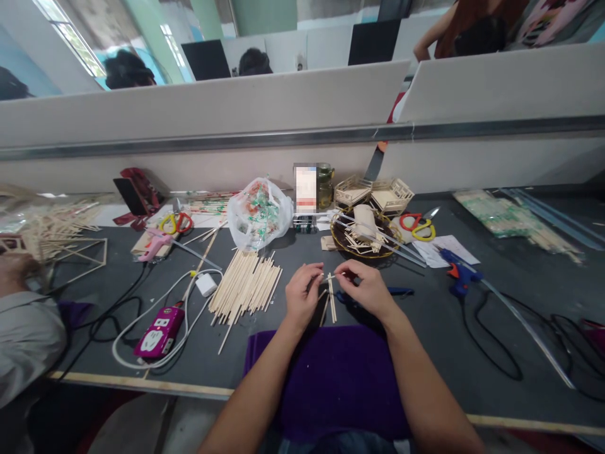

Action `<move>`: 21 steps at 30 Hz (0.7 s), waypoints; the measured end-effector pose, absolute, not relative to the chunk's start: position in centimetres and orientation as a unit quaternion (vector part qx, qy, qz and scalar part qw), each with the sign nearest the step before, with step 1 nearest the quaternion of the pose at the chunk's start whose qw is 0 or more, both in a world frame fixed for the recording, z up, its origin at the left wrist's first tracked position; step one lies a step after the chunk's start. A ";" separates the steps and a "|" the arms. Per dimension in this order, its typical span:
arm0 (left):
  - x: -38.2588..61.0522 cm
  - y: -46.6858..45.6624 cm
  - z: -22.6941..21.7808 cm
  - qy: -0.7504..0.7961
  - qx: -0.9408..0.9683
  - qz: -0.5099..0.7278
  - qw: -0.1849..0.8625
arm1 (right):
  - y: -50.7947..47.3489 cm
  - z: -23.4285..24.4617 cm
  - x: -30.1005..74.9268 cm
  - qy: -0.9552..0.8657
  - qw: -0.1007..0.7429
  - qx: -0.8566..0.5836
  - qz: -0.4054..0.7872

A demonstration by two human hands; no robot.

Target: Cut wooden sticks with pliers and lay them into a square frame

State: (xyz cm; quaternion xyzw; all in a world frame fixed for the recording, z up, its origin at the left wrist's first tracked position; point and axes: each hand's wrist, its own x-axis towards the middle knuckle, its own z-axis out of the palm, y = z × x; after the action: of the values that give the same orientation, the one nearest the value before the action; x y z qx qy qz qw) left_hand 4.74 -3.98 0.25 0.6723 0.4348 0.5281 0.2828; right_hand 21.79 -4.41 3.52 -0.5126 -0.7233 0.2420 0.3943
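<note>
My left hand (302, 294) and my right hand (366, 287) are raised just over the table, fingertips pinched towards each other. Between them spans a short, thin pale strip (329, 277), one end in each pinch; its material is too small to tell. Beneath it a few thin wooden sticks (333, 302) lie on the dark tabletop. Partly hidden behind my right hand is a dark blue tool (399, 291). To the left of my left hand spreads a pile of wooden sticks (246, 284). A purple cloth (340, 384) lies under my forearms.
Behind my hands stand a basket (336, 241) of stick pieces and a plastic bag (259, 214). A blue glue gun (463, 274) with its cord lies right; a pink glue gun (155, 244) and a magenta power strip (159, 333) lie left. A co-worker's sleeve (31, 347) shows far left.
</note>
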 end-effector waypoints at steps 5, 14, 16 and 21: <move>5.2 -4.3 -0.3 0.430 0.669 0.485 0.363 | -5.0 4.0 20.6 -0.692 0.457 -0.484 0.278; 4.0 -3.1 -0.5 0.478 0.605 0.532 0.351 | -5.4 3.8 21.1 -0.676 0.471 -0.505 0.259; 3.7 -2.4 -0.9 0.500 0.587 0.531 0.352 | -5.2 3.9 22.2 -0.679 0.448 -0.538 0.219; 3.5 -1.6 -2.0 0.521 0.585 0.480 0.396 | -5.5 3.9 25.1 -0.708 0.336 -0.589 0.196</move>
State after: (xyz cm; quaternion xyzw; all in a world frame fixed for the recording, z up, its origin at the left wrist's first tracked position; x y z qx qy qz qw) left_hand 3.54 -1.56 -2.00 0.5845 0.5206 0.4804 0.3955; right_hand 25.11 -5.46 3.89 -0.5893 -0.7078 0.1964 0.3364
